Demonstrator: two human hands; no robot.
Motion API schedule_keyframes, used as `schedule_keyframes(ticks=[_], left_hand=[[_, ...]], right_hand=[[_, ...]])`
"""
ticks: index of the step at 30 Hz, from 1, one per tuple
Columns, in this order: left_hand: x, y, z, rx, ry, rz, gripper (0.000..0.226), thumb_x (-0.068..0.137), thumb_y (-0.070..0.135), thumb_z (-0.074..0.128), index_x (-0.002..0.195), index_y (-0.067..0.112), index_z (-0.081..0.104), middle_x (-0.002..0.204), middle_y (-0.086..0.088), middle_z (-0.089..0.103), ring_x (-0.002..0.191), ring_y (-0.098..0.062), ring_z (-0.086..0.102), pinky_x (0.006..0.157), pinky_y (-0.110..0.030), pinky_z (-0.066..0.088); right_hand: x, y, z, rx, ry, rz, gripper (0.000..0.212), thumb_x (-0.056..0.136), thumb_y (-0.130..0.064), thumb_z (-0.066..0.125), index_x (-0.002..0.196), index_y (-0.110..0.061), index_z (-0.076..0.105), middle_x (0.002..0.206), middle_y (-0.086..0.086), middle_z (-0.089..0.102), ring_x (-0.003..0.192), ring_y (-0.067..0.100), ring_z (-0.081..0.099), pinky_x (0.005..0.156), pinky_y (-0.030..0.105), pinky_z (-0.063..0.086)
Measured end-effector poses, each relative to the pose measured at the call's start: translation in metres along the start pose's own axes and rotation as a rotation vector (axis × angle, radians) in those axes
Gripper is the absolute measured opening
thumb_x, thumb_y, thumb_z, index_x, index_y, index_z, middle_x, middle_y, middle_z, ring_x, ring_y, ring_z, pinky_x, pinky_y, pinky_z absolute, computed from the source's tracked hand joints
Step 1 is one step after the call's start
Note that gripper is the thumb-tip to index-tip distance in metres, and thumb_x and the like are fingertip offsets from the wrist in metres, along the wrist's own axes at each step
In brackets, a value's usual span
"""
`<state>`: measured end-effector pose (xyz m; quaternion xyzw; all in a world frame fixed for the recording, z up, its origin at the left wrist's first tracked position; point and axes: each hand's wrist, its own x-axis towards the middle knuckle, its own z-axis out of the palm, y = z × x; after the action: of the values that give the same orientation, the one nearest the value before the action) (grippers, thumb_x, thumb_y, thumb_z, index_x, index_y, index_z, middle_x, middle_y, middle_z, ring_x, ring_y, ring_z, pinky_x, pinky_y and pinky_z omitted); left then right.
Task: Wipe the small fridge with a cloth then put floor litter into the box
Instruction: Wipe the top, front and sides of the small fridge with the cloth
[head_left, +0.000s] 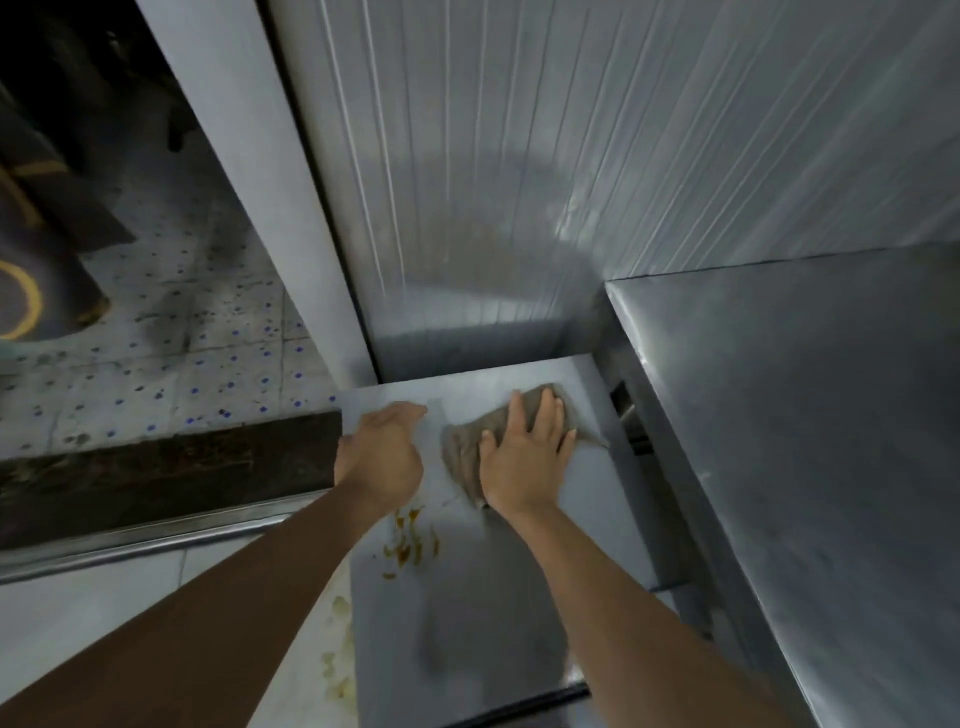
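On top of the small fridge (498, 597) | right hand (524, 457) flat, fingers spread on grey cloth (462, 457) | left hand (379, 457) loosely curled, empty | orange stains (410, 540) nearby

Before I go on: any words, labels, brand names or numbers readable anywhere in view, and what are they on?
None readable.
Yellow ring-shaped marking on the dark object at far left: a curved shape only, no legible letters.
Fridge top, cloth and metal wall panel: no print visible.
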<state>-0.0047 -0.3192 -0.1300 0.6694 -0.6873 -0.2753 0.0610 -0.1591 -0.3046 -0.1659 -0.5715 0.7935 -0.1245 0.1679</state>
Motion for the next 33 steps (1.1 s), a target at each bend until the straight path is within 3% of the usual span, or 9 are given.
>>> schedule_keyframes(ticks=[5, 10, 12, 15, 17, 21, 26, 29, 33], left_hand=[[0.008, -0.014, 0.002, 0.151, -0.038, 0.06, 0.059, 0.087, 0.004, 0.043, 0.141, 0.027, 0.037, 0.154, 0.008, 0.022, 0.137, -0.024, 0.022, 0.109, -0.043, 0.028], [0.002, -0.026, -0.002, 0.179, -0.087, 0.15, 0.068, 0.085, 0.002, 0.045, 0.145, 0.027, 0.028, 0.156, 0.009, 0.014, 0.14, -0.021, 0.013, 0.109, -0.043, 0.028], [-0.005, -0.036, 0.0, 0.218, -0.051, 0.194, 0.068, 0.084, 0.006, 0.046, 0.145, 0.028, 0.027, 0.156, 0.009, 0.013, 0.14, -0.019, 0.012, 0.11, -0.042, 0.024], [-0.017, -0.051, 0.001, 0.193, 0.024, 0.198, 0.063, 0.084, 0.012, 0.05, 0.142, 0.03, 0.033, 0.154, 0.011, 0.018, 0.137, -0.018, 0.014, 0.109, -0.04, 0.022], [-0.024, -0.059, 0.001, 0.153, 0.03, 0.213, 0.062, 0.083, 0.011, 0.052, 0.141, 0.027, 0.036, 0.154, 0.01, 0.021, 0.139, -0.017, 0.016, 0.108, -0.039, 0.025], [-0.038, -0.069, 0.002, 0.073, 0.026, 0.238, 0.064, 0.082, 0.004, 0.052, 0.143, 0.019, 0.036, 0.155, 0.005, 0.023, 0.143, -0.014, 0.017, 0.11, -0.036, 0.027], [-0.062, -0.083, 0.004, 0.054, 0.007, 0.269, 0.068, 0.082, -0.001, 0.05, 0.145, 0.017, 0.031, 0.156, 0.005, 0.017, 0.144, -0.013, 0.016, 0.111, -0.032, 0.026], [-0.074, -0.091, 0.004, 0.012, 0.006, 0.286, 0.07, 0.079, -0.006, 0.048, 0.144, 0.017, 0.034, 0.155, 0.005, 0.021, 0.142, -0.014, 0.02, 0.111, -0.028, 0.024], [-0.088, -0.096, 0.005, -0.04, 0.001, 0.261, 0.073, 0.077, -0.008, 0.047, 0.144, 0.017, 0.032, 0.152, -0.001, 0.031, 0.138, -0.017, 0.031, 0.11, -0.027, 0.028]], right_hand=[[0.033, 0.013, -0.014, -0.014, 0.011, 0.122, 0.078, 0.091, -0.033, 0.043, 0.149, -0.008, -0.003, 0.158, 0.009, -0.005, 0.145, 0.022, -0.007, 0.116, 0.043, -0.007], [-0.028, 0.01, 0.002, -0.034, -0.038, -0.355, 0.071, 0.087, -0.023, 0.044, 0.15, -0.013, 0.012, 0.159, 0.002, 0.0, 0.145, 0.019, -0.004, 0.116, 0.033, -0.01], [-0.024, 0.022, -0.007, -0.025, -0.058, -0.426, 0.067, 0.087, -0.019, 0.045, 0.148, -0.017, 0.02, 0.159, 0.001, 0.002, 0.146, 0.019, -0.003, 0.118, 0.035, -0.006], [0.006, 0.023, -0.017, -0.047, 0.012, -0.185, 0.06, 0.09, -0.018, 0.045, 0.147, -0.02, 0.027, 0.158, 0.008, 0.0, 0.145, 0.026, 0.001, 0.119, 0.04, 0.004], [0.003, 0.005, -0.009, -0.067, 0.036, -0.1, 0.063, 0.09, -0.019, 0.044, 0.148, -0.017, 0.02, 0.158, 0.01, 0.001, 0.145, 0.026, -0.001, 0.119, 0.036, 0.0], [-0.067, -0.031, 0.024, 0.013, -0.015, -0.353, 0.067, 0.083, -0.021, 0.046, 0.146, -0.011, 0.027, 0.157, 0.01, 0.012, 0.145, 0.026, 0.005, 0.116, 0.035, -0.005], [-0.122, -0.023, 0.02, 0.014, -0.178, -0.624, 0.061, 0.082, -0.021, 0.038, 0.141, -0.008, 0.039, 0.152, 0.013, 0.028, 0.142, 0.03, 0.022, 0.116, 0.046, 0.018], [-0.084, -0.02, 0.01, -0.041, -0.113, -0.504, 0.059, 0.086, -0.01, 0.047, 0.143, -0.008, 0.034, 0.155, 0.012, 0.019, 0.144, 0.029, 0.016, 0.117, 0.041, 0.017], [-0.097, -0.054, 0.024, -0.041, -0.04, -0.339, 0.062, 0.088, -0.02, 0.044, 0.147, -0.014, 0.025, 0.157, 0.006, 0.013, 0.145, 0.025, 0.006, 0.118, 0.04, 0.009]])
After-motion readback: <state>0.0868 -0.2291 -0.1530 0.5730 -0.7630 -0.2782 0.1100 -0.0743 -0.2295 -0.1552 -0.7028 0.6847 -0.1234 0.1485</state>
